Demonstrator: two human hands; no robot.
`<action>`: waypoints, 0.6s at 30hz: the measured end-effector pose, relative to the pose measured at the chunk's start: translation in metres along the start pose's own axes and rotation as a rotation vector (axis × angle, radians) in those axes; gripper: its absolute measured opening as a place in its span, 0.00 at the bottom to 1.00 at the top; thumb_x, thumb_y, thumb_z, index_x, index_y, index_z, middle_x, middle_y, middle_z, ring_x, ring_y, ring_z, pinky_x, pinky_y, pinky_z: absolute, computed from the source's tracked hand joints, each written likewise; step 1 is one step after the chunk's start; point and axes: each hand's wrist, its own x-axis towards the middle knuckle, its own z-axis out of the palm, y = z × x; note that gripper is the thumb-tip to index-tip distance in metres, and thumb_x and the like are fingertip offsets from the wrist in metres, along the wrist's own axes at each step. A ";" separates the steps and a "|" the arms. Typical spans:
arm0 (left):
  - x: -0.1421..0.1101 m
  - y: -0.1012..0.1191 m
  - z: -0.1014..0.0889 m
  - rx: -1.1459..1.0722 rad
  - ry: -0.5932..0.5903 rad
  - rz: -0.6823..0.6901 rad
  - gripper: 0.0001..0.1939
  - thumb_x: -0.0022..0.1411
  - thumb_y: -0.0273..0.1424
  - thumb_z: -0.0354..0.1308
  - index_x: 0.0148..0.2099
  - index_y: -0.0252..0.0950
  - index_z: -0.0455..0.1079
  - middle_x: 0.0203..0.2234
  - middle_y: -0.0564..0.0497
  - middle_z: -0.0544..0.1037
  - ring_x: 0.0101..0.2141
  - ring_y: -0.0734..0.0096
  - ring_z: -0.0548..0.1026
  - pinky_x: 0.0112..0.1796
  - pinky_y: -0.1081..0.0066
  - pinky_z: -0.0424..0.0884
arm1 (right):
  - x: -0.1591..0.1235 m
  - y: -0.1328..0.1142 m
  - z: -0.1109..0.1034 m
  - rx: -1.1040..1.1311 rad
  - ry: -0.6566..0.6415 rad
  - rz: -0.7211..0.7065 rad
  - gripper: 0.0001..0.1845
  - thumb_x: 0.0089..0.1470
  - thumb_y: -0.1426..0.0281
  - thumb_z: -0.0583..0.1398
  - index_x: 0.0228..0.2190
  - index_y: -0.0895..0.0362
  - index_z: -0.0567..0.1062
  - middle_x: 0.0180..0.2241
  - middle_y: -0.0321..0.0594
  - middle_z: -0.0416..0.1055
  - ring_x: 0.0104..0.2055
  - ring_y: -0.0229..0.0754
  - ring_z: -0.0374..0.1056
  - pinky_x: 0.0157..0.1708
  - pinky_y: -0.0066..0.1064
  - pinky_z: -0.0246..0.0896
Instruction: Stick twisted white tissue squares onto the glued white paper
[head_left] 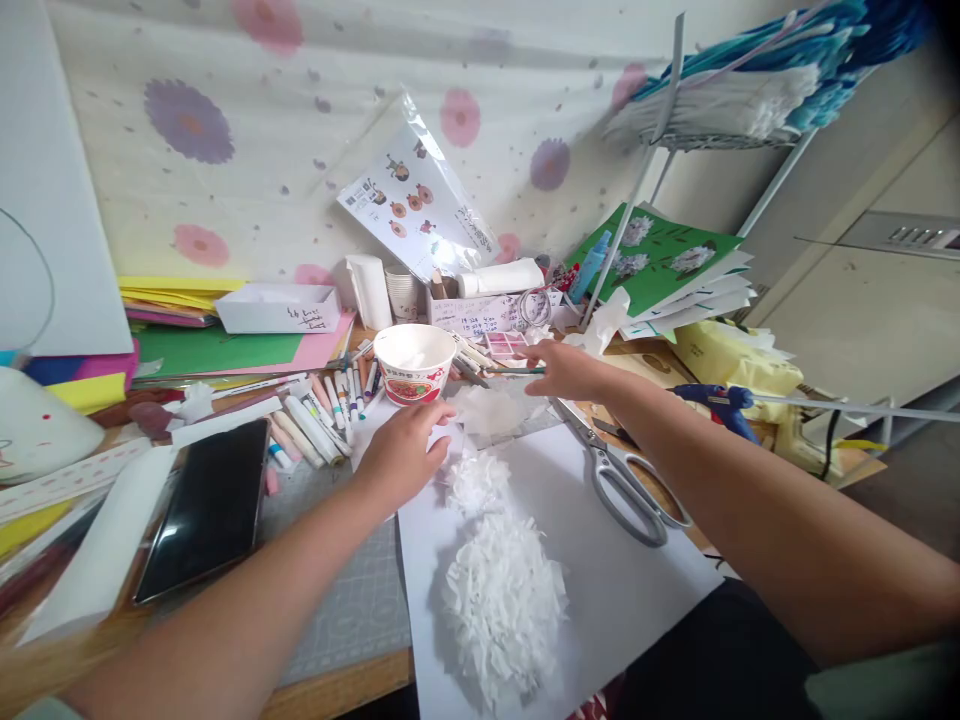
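Observation:
My left hand (405, 445) rests with curled fingers on the top edge of a white paper sheet (600, 590), just in front of a paper bowl (414, 362) with a red band. My right hand (564, 368) reaches forward and pinches a thin green-tipped brush or pen (514, 371) beyond the sheet. Two fluffy white tissue-paper flowers lie on the sheet, a small one (477, 483) and a larger one (504, 600). Large grey scissors (619, 475) lie under my right forearm.
Markers (319, 410) lie in a row left of the bowl. A black phone (210, 505) sits on a cutting mat (352, 590). Coloured paper stacks (217, 350), a white box (279, 307), a blue glue gun (716, 400) and green cards (664, 262) crowd the desk.

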 end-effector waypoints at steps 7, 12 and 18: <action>0.040 0.006 0.002 0.120 -0.044 0.027 0.17 0.55 0.26 0.55 0.49 0.38 0.68 0.43 0.45 0.75 0.41 0.55 0.74 0.43 0.59 0.68 | -0.083 0.029 -0.016 0.362 0.345 0.096 0.30 0.62 0.55 0.44 0.35 0.61 0.78 0.24 0.38 0.62 0.25 0.36 0.58 0.24 0.28 0.53; 0.049 0.006 0.012 0.113 -0.069 -0.004 0.21 0.53 0.26 0.57 0.51 0.39 0.68 0.46 0.46 0.76 0.42 0.57 0.74 0.45 0.61 0.67 | -0.124 0.034 -0.006 0.844 0.468 0.195 0.25 0.57 0.49 0.52 0.34 0.56 0.79 0.18 0.31 0.52 0.20 0.34 0.48 0.20 0.28 0.43; 0.056 0.005 0.020 0.000 -0.005 -0.090 0.20 0.52 0.28 0.58 0.49 0.37 0.70 0.37 0.49 0.77 0.34 0.64 0.74 0.39 0.66 0.69 | -0.134 0.027 0.009 0.840 0.248 0.119 0.24 0.60 0.52 0.51 0.41 0.56 0.78 0.24 0.38 0.69 0.26 0.38 0.64 0.28 0.30 0.58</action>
